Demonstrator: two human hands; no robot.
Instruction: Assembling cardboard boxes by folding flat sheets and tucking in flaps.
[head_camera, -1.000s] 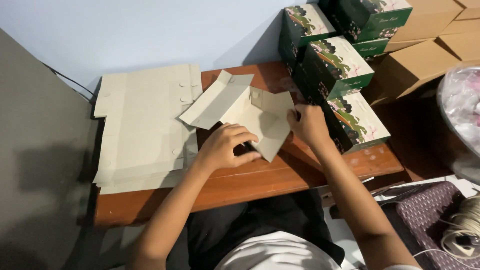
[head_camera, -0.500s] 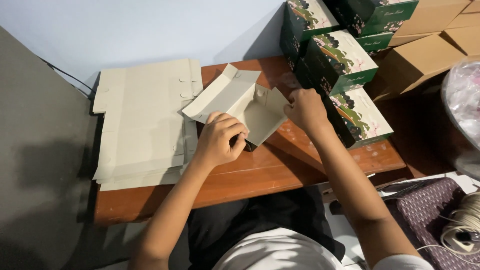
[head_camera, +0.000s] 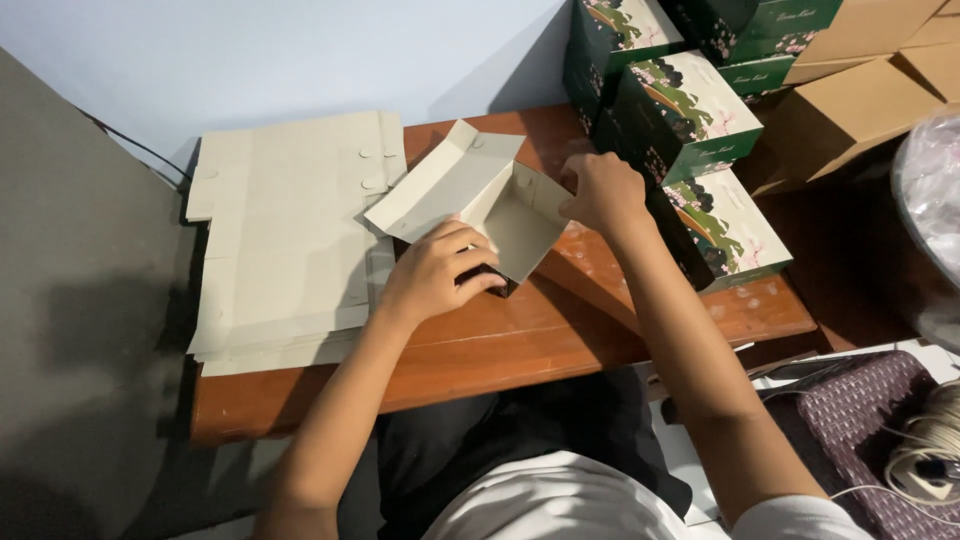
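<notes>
Both hands are on a half-folded cardboard box (head_camera: 500, 205) that sits near the middle of the wooden table (head_camera: 600, 310). From my feed, the left hand (head_camera: 435, 275) is curled over the near wall of the box, fingers bent and pressing on it, so it is grasping that side. The right hand (head_camera: 600, 190) pinches the far right wall between thumb and fingers, holding it upright. One long flap of the box lies open, slanting up and to the left, and its pale inner face shows.

Just left of the box I see a stack of flat cardboard sheets (head_camera: 290, 230), which overhangs the table's left edge. To the right, touching or nearly touching the right hand, stand several green printed boxes (head_camera: 690, 110), piled in rows. Beyond them are plain brown cartons (head_camera: 860, 100). At the lower right lies a coil of pale rope (head_camera: 930, 450) on a purple woven basket (head_camera: 850, 420).
</notes>
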